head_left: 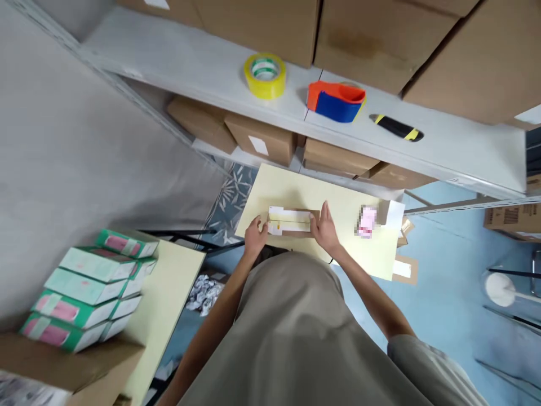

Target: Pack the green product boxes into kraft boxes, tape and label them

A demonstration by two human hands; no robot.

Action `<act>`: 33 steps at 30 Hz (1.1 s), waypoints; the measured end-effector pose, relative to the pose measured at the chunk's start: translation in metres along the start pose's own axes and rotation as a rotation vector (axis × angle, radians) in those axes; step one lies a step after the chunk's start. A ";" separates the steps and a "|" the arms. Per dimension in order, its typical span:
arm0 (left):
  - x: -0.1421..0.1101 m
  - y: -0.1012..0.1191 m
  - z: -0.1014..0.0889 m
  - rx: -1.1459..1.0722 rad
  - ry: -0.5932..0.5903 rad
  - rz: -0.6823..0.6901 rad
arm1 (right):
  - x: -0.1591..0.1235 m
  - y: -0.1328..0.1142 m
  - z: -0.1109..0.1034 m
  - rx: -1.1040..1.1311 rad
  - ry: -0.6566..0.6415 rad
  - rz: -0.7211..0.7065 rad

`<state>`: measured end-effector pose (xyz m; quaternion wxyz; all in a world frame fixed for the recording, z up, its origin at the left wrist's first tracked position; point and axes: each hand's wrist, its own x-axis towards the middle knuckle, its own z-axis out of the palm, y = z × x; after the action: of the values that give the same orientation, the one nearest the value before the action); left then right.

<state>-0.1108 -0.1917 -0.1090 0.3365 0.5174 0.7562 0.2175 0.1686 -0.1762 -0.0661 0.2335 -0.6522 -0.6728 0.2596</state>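
A small flat brown cardboard box [296,232] with white panels on its upper face lies on the pale yellow table [329,192], in front of my body. At its left end my left hand [256,237] has its fingers bent against the edge, gripping the box. My right hand [325,230] is at the other end, fingers stretched out together and thumb on the box's right edge. To the right of that hand lies a pink item [367,221], blurred out, beside a white sheet [395,214].
Above the table a grey shelf [190,73] holds yellow tape [265,76], an orange and blue tape dispenser [336,101] and a black and yellow utility knife [397,128]. Large cartons [262,28] stand behind. Green and pink boxes [80,287] are stacked on a left-hand table [169,282].
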 end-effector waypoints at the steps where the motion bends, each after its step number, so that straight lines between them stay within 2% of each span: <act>1: -0.004 -0.003 0.003 0.020 -0.053 -0.008 | -0.019 0.007 0.015 0.057 -0.075 0.073; 4: -0.005 0.006 0.017 0.132 -0.154 -0.033 | -0.045 0.019 0.048 0.129 -0.125 0.246; 8: 0.006 0.022 0.030 0.236 -0.163 -0.115 | -0.038 0.023 0.066 0.136 -0.081 0.369; 12: 0.018 0.013 0.023 0.168 -0.187 -0.061 | -0.028 0.034 0.060 0.309 -0.155 0.407; 15: 0.025 -0.003 0.008 -0.027 -0.316 -0.011 | -0.026 0.046 0.048 0.468 -0.242 0.380; 18: 0.029 -0.013 -0.003 -0.191 -0.419 0.027 | -0.029 0.052 0.042 0.437 -0.179 0.402; 20: 0.028 -0.014 -0.007 -0.195 -0.404 0.071 | -0.036 0.053 0.039 0.380 -0.107 0.388; 24: 0.016 -0.007 -0.003 -0.101 -0.267 0.176 | -0.055 0.053 0.030 0.385 -0.018 0.323; 29: -0.003 0.012 0.021 -0.136 -0.190 0.216 | -0.076 0.062 0.017 0.412 0.123 0.311; 33: -0.008 0.024 0.044 -0.151 -0.206 0.206 | -0.089 0.076 0.017 0.429 0.164 0.349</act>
<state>-0.0614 -0.1910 -0.1198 0.4263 0.5850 0.6419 0.2530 0.2184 -0.2645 -0.1262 0.3714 -0.7127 -0.4592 0.3786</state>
